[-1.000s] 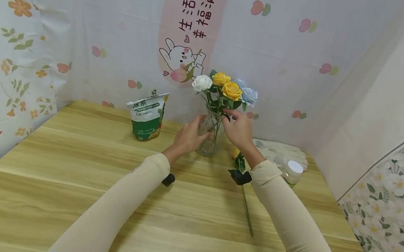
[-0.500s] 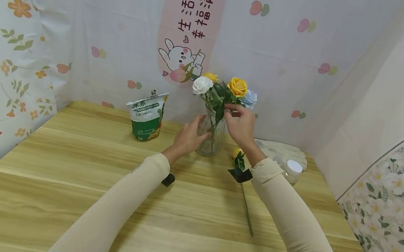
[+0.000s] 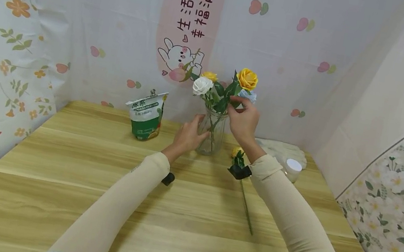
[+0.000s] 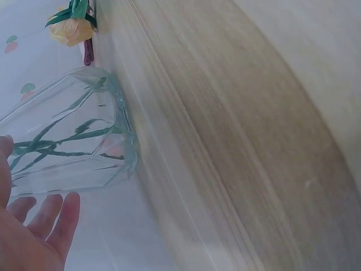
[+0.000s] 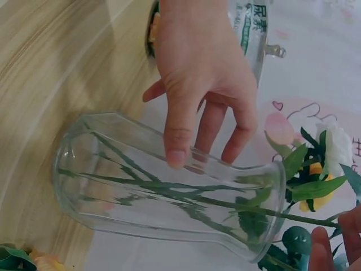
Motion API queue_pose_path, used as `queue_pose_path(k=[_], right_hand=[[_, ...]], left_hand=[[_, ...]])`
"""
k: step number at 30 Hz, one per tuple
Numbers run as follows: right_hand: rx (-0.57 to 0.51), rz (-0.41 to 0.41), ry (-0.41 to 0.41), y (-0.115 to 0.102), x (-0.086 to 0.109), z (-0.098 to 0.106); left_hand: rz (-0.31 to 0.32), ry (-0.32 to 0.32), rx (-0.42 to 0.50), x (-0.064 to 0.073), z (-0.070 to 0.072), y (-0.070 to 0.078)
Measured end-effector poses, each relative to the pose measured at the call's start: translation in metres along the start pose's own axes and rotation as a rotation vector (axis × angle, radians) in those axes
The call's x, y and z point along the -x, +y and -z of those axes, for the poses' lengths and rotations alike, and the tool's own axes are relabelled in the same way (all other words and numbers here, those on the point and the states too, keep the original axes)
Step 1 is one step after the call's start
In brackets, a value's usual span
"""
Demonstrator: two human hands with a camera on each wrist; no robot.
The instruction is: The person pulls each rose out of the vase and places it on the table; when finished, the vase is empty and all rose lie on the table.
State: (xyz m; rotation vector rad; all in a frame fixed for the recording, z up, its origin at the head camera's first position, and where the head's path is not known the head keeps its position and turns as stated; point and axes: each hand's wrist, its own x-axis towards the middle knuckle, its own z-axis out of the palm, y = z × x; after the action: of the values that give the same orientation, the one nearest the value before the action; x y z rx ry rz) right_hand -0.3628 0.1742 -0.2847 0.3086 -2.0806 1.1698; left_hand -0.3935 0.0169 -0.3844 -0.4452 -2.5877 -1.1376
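In the head view a clear glass vase (image 3: 210, 144) stands upright near the table's back edge, with stems crossing inside it. My left hand (image 3: 189, 136) holds its left side, thumb in front and fingers behind. At the rim, my right hand (image 3: 243, 122) pinches the stem of a yellow rose (image 3: 247, 79), whose bloom rises above the others. A white rose (image 3: 202, 85), a second yellow rose (image 3: 209, 75) and a light blue rose (image 3: 248, 95) are in the vase. The right wrist view shows the pinched stem (image 5: 304, 219) running through the vase mouth.
Another yellow rose (image 3: 237, 152) lies on the table under my right forearm. To the left stands a green and white pouch (image 3: 146, 120) with a clip. A white-lidded jar (image 3: 293, 170) and an off-white cloth-like item (image 3: 280, 150) sit at the right, before the patterned curtain.
My right hand has lifted slightly, raising the yellow rose up and to the right. The other yellow bloom has shifted left behind the white rose. The left hand keeps its hold on the vase.
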Motion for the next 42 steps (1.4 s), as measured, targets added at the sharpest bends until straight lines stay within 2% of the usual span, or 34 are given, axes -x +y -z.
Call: queue_pose_path(k=[3, 8, 16, 20, 24, 31, 36, 42], right_hand=[[-0.021, 0.005, 0.026, -0.003, -0.002, 0.002], [-0.038, 0.026, 0.026, -0.01, -0.003, 0.006], [-0.058, 0.144, 0.103, -0.019, -0.008, 0.011], [-0.117, 0.175, 0.145, -0.023, -0.009, 0.014], [-0.202, 0.238, 0.18, -0.027, -0.011, 0.018], [-0.243, 0.362, 0.164, -0.036, -0.009, 0.031], [-0.267, 0.381, 0.166, -0.046, -0.006, 0.039], [-0.308, 0.485, 0.156, -0.061, 0.002, 0.047]], left_hand=[[0.0, -0.006, -0.006, 0.0, 0.0, 0.0], [0.002, -0.004, -0.005, 0.0, 0.0, 0.0], [0.013, -0.019, 0.007, 0.002, 0.003, 0.004], [0.005, -0.017, 0.001, 0.002, 0.002, 0.004], [-0.003, -0.009, -0.004, 0.003, 0.001, 0.003], [0.002, -0.014, -0.007, 0.004, 0.001, 0.004], [-0.006, 0.011, 0.003, 0.003, 0.002, 0.004], [-0.016, 0.007, -0.001, 0.003, 0.002, 0.004]])
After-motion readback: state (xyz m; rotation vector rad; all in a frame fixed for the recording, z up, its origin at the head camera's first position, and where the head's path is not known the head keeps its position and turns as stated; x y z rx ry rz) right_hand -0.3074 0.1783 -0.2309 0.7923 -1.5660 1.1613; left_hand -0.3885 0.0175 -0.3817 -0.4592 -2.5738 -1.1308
